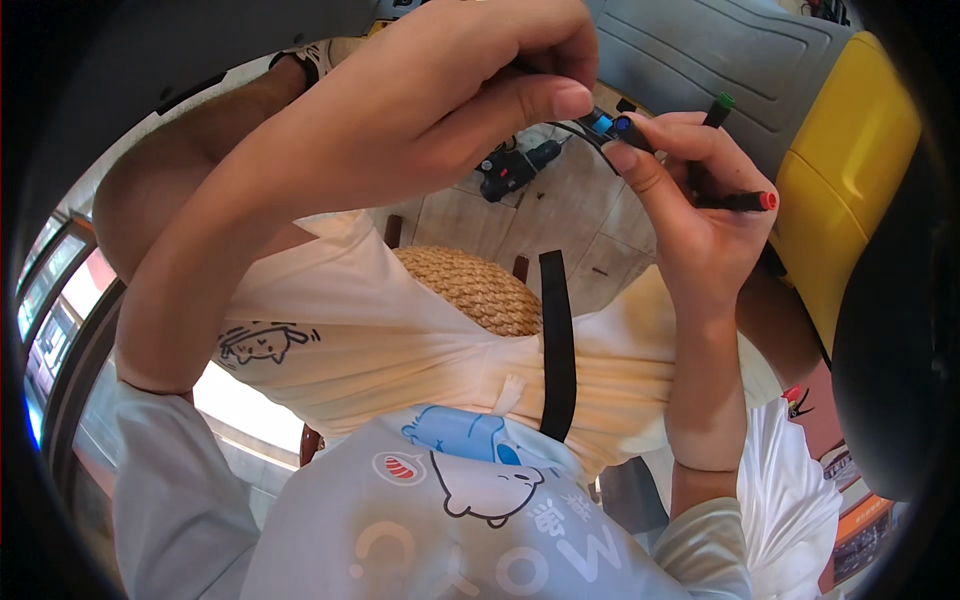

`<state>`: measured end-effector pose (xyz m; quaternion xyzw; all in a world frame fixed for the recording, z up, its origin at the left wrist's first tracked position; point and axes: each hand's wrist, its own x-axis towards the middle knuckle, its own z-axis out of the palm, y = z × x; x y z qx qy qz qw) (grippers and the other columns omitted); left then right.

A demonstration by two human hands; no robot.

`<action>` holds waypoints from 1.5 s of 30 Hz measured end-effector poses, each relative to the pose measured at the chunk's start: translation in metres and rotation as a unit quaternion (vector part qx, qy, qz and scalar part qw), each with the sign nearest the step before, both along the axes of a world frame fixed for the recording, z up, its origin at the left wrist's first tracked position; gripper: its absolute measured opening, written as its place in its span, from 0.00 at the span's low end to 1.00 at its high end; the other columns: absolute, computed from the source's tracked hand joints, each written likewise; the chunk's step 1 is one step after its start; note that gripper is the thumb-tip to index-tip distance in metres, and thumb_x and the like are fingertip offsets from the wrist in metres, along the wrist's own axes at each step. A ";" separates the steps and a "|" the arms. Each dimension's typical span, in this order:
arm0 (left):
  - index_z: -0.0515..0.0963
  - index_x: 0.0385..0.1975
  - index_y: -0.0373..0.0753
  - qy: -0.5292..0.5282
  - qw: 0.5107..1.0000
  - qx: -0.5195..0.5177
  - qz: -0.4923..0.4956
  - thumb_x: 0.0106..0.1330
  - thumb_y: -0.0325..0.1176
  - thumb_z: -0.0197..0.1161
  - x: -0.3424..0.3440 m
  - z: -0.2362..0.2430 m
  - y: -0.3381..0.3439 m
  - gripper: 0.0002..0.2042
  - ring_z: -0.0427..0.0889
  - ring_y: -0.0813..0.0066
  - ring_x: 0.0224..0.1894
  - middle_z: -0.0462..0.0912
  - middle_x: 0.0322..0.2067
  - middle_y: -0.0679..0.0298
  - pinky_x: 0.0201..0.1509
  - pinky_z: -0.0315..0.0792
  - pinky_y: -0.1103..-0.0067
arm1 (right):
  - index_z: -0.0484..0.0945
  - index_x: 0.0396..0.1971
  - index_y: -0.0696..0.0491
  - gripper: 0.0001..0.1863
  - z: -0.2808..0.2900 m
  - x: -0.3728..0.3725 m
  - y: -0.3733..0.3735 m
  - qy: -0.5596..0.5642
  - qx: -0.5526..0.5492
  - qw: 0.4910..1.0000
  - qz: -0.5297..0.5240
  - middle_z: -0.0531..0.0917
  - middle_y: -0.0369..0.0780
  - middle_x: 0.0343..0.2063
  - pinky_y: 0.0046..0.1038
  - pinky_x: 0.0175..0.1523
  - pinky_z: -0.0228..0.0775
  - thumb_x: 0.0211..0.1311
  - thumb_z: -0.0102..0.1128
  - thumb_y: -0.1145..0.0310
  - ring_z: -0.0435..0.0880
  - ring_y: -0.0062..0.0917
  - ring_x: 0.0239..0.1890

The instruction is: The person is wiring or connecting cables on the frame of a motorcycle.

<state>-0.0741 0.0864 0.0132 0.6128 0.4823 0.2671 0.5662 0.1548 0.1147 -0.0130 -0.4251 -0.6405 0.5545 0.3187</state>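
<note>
Pinches a blue-ended black stick [630, 131] between the thumb and first finger of the right hand [686, 224], with the blue end poking out just past the two tips, toward the left. Also holds a green-ended black stick [721, 108] in the same hand, with the green end up past the bent fingers, and a red-ended black stick [738, 202] lower down, with the red end pointing right. Has the left hand [490, 88] close by, fingers curled, thumb tip next to a small light blue piece [600, 122] just beside the blue-ended black stick. Cannot tell about a pinch there, with most of the left fingertips hidden. Under the hands, has a black drill [508, 178] on the tile floor [452, 222]. Nearer, has a woven straw seat [470, 288] between the wide-apart legs and a black strap [559, 340] over the cream shorts [370, 340]. Wears a pale shirt [320, 520] with a white bear on the front. Past the right hand, has a big gray panel [715, 50] and a yellow panel [848, 125].
</note>
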 end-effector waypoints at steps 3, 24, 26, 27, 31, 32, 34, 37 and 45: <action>0.73 0.34 0.32 -0.006 0.996 0.078 0.041 0.74 0.37 0.52 0.008 -0.010 -0.004 0.13 0.72 0.79 0.32 0.75 0.28 0.64 0.38 0.67 0.81 | 0.83 0.34 0.61 0.10 0.009 -0.001 -0.001 -0.045 0.046 0.998 0.018 0.81 0.37 0.31 0.10 0.28 0.55 0.50 0.70 0.83 0.70 0.09 0.26; 0.72 0.36 0.34 -0.085 0.994 0.036 0.056 0.75 0.41 0.50 0.019 -0.021 -0.008 0.15 0.63 0.87 0.31 0.70 0.29 0.71 0.33 0.57 0.87 | 0.82 0.34 0.62 0.11 0.023 0.007 -0.005 -0.054 0.119 0.991 0.037 0.81 0.40 0.30 0.11 0.28 0.54 0.49 0.69 0.85 0.71 0.11 0.26; 0.72 0.35 0.34 -0.084 0.994 0.043 0.059 0.74 0.41 0.51 0.020 -0.022 -0.007 0.14 0.62 0.87 0.30 0.69 0.28 0.71 0.32 0.57 0.87 | 0.82 0.34 0.62 0.11 0.023 0.007 -0.005 -0.055 0.117 0.991 0.039 0.82 0.40 0.30 0.11 0.29 0.55 0.49 0.69 0.85 0.72 0.12 0.27; 0.72 0.34 0.34 -0.083 0.993 0.051 0.062 0.74 0.40 0.51 0.019 -0.022 -0.007 0.14 0.62 0.87 0.30 0.69 0.27 0.72 0.31 0.57 0.87 | 0.82 0.34 0.62 0.11 0.023 0.006 -0.005 -0.056 0.116 0.991 0.040 0.82 0.40 0.30 0.11 0.29 0.57 0.50 0.69 0.86 0.73 0.13 0.28; 0.72 0.32 0.34 -0.133 0.990 0.010 0.046 0.73 0.34 0.53 0.015 -0.023 -0.002 0.10 0.62 0.83 0.26 0.67 0.21 0.70 0.28 0.59 0.83 | 0.82 0.34 0.62 0.11 0.017 0.006 -0.005 -0.042 0.113 0.992 0.043 0.82 0.40 0.30 0.12 0.32 0.61 0.50 0.68 0.86 0.75 0.15 0.30; 0.72 0.31 0.34 -0.106 0.993 0.014 0.042 0.73 0.34 0.53 0.016 -0.019 -0.001 0.10 0.62 0.83 0.25 0.67 0.21 0.69 0.27 0.59 0.82 | 0.82 0.34 0.63 0.10 0.015 0.007 -0.005 -0.039 0.118 0.991 0.045 0.82 0.40 0.30 0.13 0.33 0.62 0.50 0.68 0.86 0.76 0.16 0.32; 0.72 0.30 0.34 -0.078 0.996 0.019 0.040 0.73 0.34 0.53 0.015 -0.016 -0.001 0.10 0.63 0.82 0.25 0.67 0.22 0.69 0.27 0.58 0.82 | 0.82 0.34 0.63 0.10 0.015 0.008 -0.004 -0.035 0.124 0.991 0.049 0.82 0.41 0.31 0.13 0.35 0.64 0.50 0.68 0.86 0.77 0.18 0.33; 0.72 0.30 0.34 -0.077 0.996 0.024 0.041 0.73 0.34 0.54 0.015 -0.015 -0.002 0.11 0.63 0.82 0.25 0.67 0.21 0.69 0.27 0.58 0.82 | 0.82 0.34 0.63 0.10 0.017 0.007 -0.005 -0.041 0.118 0.991 0.046 0.83 0.41 0.31 0.14 0.36 0.65 0.50 0.68 0.86 0.77 0.19 0.34; 0.76 0.29 0.33 -0.109 0.993 -0.019 0.049 0.68 0.32 0.60 0.013 -0.015 0.001 0.08 0.67 0.79 0.21 0.72 0.19 0.67 0.25 0.61 0.80 | 0.82 0.34 0.62 0.09 0.025 0.005 -0.005 -0.088 0.106 0.990 0.041 0.81 0.37 0.29 0.11 0.29 0.55 0.51 0.68 0.84 0.71 0.11 0.27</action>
